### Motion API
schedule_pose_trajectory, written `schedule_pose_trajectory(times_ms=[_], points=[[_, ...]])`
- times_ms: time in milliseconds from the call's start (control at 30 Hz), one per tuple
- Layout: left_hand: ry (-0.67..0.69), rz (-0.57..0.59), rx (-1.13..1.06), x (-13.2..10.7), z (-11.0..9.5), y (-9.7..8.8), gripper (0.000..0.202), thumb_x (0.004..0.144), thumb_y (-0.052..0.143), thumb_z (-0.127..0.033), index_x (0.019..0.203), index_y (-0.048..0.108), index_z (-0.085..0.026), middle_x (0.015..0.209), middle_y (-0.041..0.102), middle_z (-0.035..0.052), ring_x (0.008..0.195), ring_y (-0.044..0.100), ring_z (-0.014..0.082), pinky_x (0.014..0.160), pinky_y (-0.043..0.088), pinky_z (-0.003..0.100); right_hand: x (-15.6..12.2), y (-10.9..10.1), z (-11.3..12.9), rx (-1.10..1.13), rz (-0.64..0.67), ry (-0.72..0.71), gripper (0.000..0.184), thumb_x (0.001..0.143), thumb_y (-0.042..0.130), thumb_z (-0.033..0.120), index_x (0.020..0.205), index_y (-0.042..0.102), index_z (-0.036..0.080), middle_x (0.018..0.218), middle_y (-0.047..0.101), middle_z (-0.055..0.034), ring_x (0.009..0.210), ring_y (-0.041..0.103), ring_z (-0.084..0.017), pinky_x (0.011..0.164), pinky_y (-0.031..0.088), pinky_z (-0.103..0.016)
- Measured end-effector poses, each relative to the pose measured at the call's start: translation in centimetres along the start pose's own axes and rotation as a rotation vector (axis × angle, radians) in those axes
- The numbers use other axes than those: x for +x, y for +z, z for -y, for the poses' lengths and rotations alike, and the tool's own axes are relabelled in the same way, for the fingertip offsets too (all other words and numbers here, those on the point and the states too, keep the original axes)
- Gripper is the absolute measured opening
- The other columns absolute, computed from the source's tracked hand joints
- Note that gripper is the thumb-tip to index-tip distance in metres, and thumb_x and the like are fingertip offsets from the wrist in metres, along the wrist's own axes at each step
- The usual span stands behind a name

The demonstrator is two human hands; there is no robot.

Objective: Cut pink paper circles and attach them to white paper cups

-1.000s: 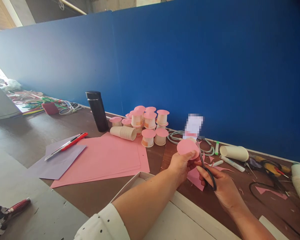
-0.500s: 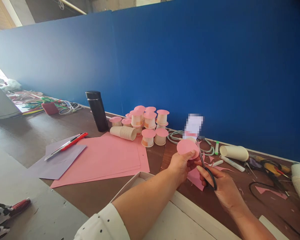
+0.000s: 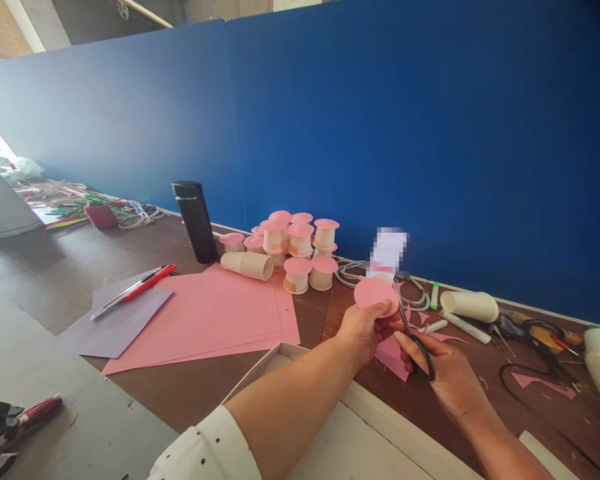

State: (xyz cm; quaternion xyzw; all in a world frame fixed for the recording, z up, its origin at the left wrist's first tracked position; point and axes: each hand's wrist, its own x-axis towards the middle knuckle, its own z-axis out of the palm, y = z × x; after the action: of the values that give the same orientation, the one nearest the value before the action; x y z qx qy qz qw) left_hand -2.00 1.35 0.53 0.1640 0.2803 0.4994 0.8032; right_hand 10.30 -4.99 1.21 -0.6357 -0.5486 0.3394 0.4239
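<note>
Between the thumb and fingers of my left hand (image 3: 365, 330) is a round pink paper disc (image 3: 373, 295), tilted toward me. My right hand (image 3: 443, 367) is closed around the black handles of a pair of scissors (image 3: 423, 357). The blades point up along the disc's right edge; whether they touch the paper is hard to tell. Below my hands lies a pink paper offcut (image 3: 393, 358), partly hidden by them. Behind, to the left, stand several paper cups topped with pink discs (image 3: 297, 275), some stacked two high.
Pink sheets (image 3: 220, 310) lie left, beside purple paper (image 3: 125, 330) with a red utility knife (image 3: 147, 283). A black flask (image 3: 195, 223) stands near stacked cups (image 3: 245, 265) on their side. A shallow white box (image 3: 375, 440) sits under my forearms. Cables and paper scraps (image 3: 545, 385) lie right.
Almost nothing differs. Both hands, the disc and the scissors keep nearly the same place, and the view has shifted very slightly.
</note>
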Motion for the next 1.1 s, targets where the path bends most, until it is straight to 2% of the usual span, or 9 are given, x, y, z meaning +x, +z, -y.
schedule_pose_trajectory(times_ms=[233,600,1100], points=[[0.028,-0.015,0.037,0.11,0.13,0.02,0.025,0.071,0.073,-0.018,0.092,0.064,-0.007,0.074,0.065,0.0087,0.061,0.062,0.0136,0.063,0.049,0.026,-0.08,0.04,0.26,-0.004,0.006,-0.027,0.048,0.071,0.070,0.056,0.101,0.078,0.020,0.053,0.060,0.0007,0.053,0.057,-0.017,0.049,0.048,-0.025],[0.030,-0.029,0.050,-0.41,0.04,0.34,0.028,0.068,0.077,-0.019,0.089,0.062,-0.008,0.076,0.066,0.0089,0.062,0.063,0.0147,0.067,0.051,0.028,-0.33,0.31,0.84,0.090,-0.046,0.069,0.042,0.063,0.079,0.047,0.095,0.079,0.021,0.057,0.063,0.0010,0.055,0.058,-0.016,0.052,0.049,-0.023],[0.016,-0.024,0.017,-0.42,0.14,0.35,0.020,0.073,0.071,-0.014,0.090,0.063,-0.008,0.073,0.065,0.0077,0.060,0.061,0.0138,0.066,0.050,0.027,-0.11,0.06,0.64,0.013,-0.023,0.048,0.038,0.068,0.073,0.052,0.091,0.078,0.022,0.057,0.062,0.0018,0.057,0.060,-0.016,0.052,0.049,-0.021]])
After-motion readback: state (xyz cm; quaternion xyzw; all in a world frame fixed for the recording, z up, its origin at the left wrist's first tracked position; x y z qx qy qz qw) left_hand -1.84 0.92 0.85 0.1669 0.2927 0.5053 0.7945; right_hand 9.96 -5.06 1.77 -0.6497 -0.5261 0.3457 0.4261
